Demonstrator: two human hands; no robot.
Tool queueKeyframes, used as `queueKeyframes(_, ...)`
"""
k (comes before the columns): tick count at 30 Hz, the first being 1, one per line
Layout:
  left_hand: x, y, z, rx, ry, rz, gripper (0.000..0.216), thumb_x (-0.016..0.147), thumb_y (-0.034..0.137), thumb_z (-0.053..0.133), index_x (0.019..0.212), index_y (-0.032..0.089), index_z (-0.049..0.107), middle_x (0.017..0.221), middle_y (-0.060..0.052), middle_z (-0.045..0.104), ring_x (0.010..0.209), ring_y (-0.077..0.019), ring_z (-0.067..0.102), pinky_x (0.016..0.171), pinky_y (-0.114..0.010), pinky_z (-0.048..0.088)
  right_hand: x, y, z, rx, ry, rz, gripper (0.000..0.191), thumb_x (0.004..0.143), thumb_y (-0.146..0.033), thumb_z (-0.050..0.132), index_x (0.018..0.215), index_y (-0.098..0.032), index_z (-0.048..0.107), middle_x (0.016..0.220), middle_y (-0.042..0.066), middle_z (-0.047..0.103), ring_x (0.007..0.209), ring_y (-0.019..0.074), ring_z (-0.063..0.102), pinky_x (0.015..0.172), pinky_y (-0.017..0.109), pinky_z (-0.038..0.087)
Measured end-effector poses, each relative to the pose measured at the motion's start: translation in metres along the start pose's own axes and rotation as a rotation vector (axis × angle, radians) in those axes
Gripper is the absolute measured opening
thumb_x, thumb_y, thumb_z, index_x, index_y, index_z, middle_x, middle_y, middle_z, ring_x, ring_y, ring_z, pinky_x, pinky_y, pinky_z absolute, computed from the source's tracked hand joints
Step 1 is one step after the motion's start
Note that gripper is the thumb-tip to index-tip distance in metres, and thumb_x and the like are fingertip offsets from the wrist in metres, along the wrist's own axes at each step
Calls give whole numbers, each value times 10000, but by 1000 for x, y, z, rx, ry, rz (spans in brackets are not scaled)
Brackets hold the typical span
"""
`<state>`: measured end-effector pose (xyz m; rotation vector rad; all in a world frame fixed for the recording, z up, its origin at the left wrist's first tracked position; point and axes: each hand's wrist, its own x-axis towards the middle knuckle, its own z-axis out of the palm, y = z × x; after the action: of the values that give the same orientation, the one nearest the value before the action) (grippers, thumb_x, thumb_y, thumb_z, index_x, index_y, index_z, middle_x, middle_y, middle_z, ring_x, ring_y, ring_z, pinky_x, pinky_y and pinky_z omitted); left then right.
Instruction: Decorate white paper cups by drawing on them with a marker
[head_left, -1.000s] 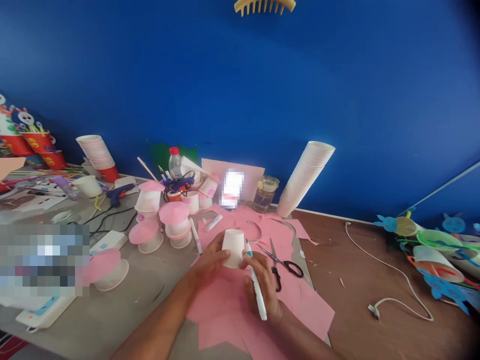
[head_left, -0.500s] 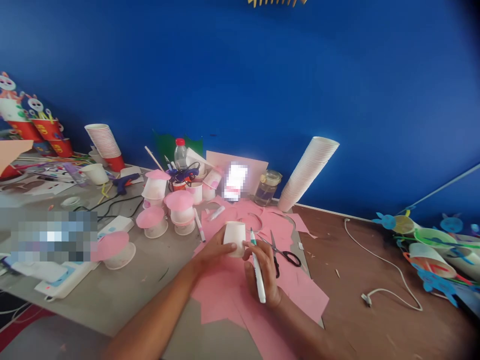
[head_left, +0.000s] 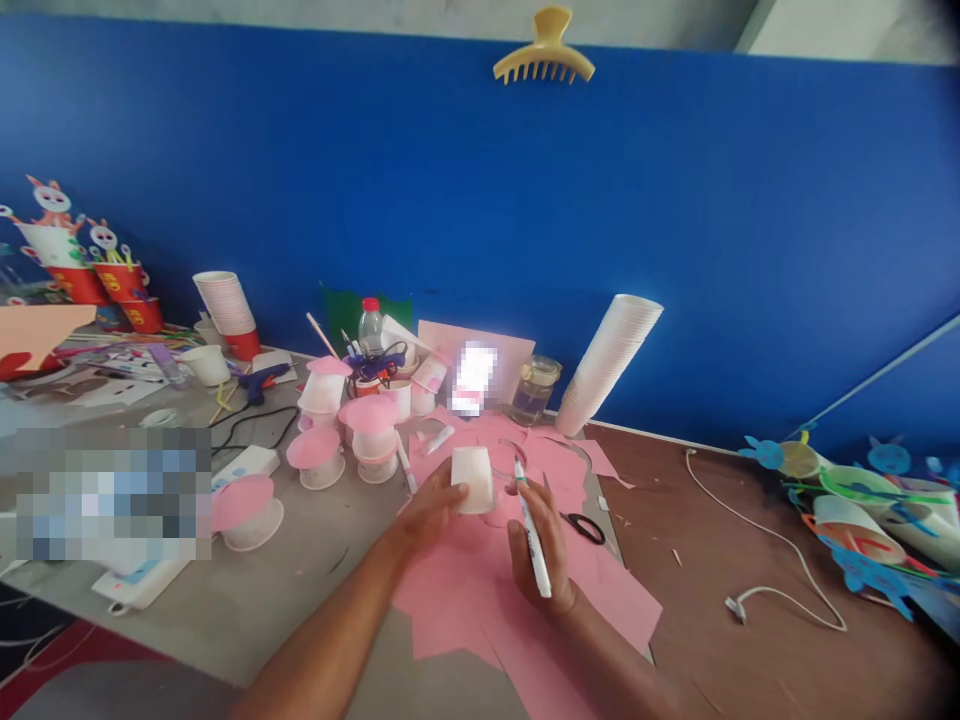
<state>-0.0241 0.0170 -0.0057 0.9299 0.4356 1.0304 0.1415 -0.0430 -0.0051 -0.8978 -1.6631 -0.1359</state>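
Observation:
A white paper cup point(head_left: 474, 478), turned mouth down, is held in my left hand point(head_left: 435, 508), thumb across its side. Just to the right, my right hand point(head_left: 541, 540) grips a white marker point(head_left: 537, 556) with its green tip end pointing up and away. The marker stands apart from the cup. Under both hands lie cut sheets of pink paper point(head_left: 465, 585). Scissors point(head_left: 585, 528) with black handles rest on the paper beside my right hand, their blades partly hidden by it.
Several cups with pink paper tops point(head_left: 315, 450) stand to the left, near a power strip point(head_left: 142, 580). A tall stack of paper cups point(head_left: 611, 365) leans behind, beside a glass jar point(head_left: 536, 390) and a blurred bright screen point(head_left: 474, 378). A white cable point(head_left: 757, 535) lies right.
My right hand has drawn the marker away from the cup, slightly right. The cup is still in my left hand. The view has tilted up, showing the hair claw clip on top.

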Motion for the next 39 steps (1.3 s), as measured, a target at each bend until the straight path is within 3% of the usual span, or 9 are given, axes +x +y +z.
queueKeyframes(7, 0, 2, 2, -20, -93, -81, 531, 772, 328, 740, 1247, 167, 566, 1052, -130, 663, 937, -276, 628, 778, -362, 447, -2, 0, -2, 116, -32, 39, 417, 962, -176, 395, 1373, -222, 442, 1049, 97, 645, 991, 230, 641, 817, 420, 558)
queueKeyframes(15, -2, 6, 11, -68, -23, -130, 472, 731, 318, 780, 1155, 179, 628, 989, -89, 673, 902, -216, 609, 770, -304, 438, 5, -3, -9, 204, -147, 23, 446, 898, -81, 461, 1316, -221, 530, 1040, 118, 615, 968, 231, 611, 718, 366, 561)
queueKeyframes(18, -1, 5, 12, -56, -36, -164, 482, 730, 339, 782, 1157, 178, 627, 997, -88, 668, 899, -210, 601, 779, -305, 433, 10, -6, -10, 214, -134, 26, 458, 879, -45, 452, 1286, -231, 549, 956, 90, 596, 938, 220, 612, 752, 390, 564)
queueKeyframes(22, -1, 5, 11, -5, -22, -133, 550, 737, 364, 770, 1226, 186, 589, 1008, -80, 657, 913, -213, 587, 785, -308, 421, 14, -9, -10, 221, -167, 28, 299, 920, -168, 470, 1184, -210, 605, 933, 91, 576, 966, 250, 621, 790, 441, 567)
queueKeyframes(25, 0, 4, 8, 59, -34, -122, 588, 738, 374, 762, 1261, 196, 563, 1032, -74, 648, 932, -224, 577, 795, -318, 416, 15, -10, -7, 234, -137, 45, 279, 951, -189, 430, 1161, -210, 613, 906, 79, 585, 906, 231, 621, 793, 433, 560)
queueKeyframes(31, 3, 1, 6, 121, -86, -112, 619, 702, 418, 784, 1235, 192, 565, 1068, -82, 648, 975, -258, 580, 827, -344, 419, 16, -17, -3, 190, -106, 193, 399, 947, -215, 447, 1345, -207, 455, 1098, 116, 601, 968, 229, 599, 781, 390, 535)
queueKeyframes(39, 4, -4, 4, 121, -21, -73, 542, 686, 396, 796, 1144, 181, 601, 1021, -65, 625, 977, -240, 556, 818, -330, 426, 22, -25, 7, 115, -35, 100, 252, 894, -100, 504, 1098, -218, 594, 1003, 92, 609, 987, 230, 612, 778, 386, 544)
